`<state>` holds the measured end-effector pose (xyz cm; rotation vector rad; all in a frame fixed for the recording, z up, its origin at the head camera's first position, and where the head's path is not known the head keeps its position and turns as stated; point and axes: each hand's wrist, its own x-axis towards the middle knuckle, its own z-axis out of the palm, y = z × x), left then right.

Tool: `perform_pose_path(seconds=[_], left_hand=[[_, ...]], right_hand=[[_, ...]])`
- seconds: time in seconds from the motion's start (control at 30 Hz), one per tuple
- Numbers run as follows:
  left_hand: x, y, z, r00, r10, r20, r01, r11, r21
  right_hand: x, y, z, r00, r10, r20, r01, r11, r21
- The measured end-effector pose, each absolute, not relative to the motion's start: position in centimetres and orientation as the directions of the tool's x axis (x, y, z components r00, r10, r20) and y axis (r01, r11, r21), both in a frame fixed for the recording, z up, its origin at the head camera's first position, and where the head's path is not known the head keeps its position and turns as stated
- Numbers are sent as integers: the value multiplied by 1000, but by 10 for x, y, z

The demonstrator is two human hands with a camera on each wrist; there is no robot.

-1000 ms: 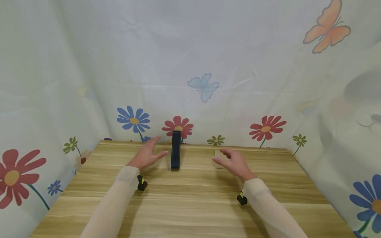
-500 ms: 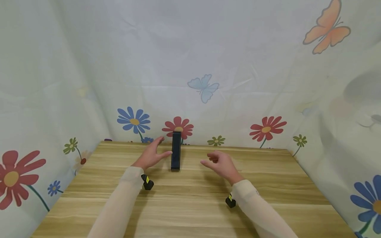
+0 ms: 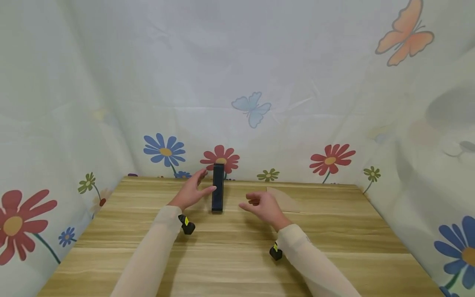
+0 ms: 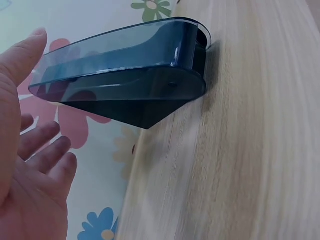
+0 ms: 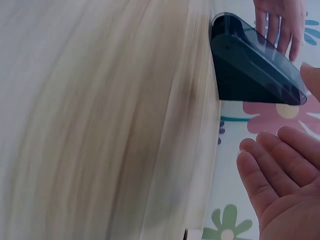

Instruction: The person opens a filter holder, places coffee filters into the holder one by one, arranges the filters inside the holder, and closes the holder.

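A dark, see-through plastic holder, narrow and wedge-shaped, stands upright near the table's back edge. In the left wrist view the holder shows a rounded near end and a pointed side. My left hand is just left of it, thumb overlapping its edge in the head view, fingers relaxed and spread. To the right, my right hand hovers with loosely bent fingers and nothing in them, a gap away from the holder. Behind that hand lies a flat brown fan-shaped paper, like a coffee filter, partly covered by it.
The wood-grain table ends at the back against a pale curtain printed with flowers and butterflies. Small black cameras hang at both wrists. The curtain also encloses the left and right sides.
My right hand has moved left, off the brown paper toward the holder, uncovering more of the paper. My left hand has shifted slightly right, closer to the holder. The holder stays put.
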<state>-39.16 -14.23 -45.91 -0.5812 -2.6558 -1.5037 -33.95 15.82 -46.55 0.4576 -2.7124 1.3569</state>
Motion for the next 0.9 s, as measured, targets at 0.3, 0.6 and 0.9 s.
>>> perform_pose_path(seconds=[0.3, 0.6, 0.9], left_hand=[[-398, -136, -462, -930, 277, 240, 340, 405, 849], [-405, -130, -461, -942, 223, 250, 322, 396, 860], [-415, -118, -449, -961, 199, 193, 261, 415, 872]], right_hand=[[-343, 139, -472, -949, -239, 204, -302, 514, -803], [-343, 120, -474, -961, -192, 198, -269, 489, -830], [-344, 105, -477, -964, -146, 221, -264, 472, -841]])
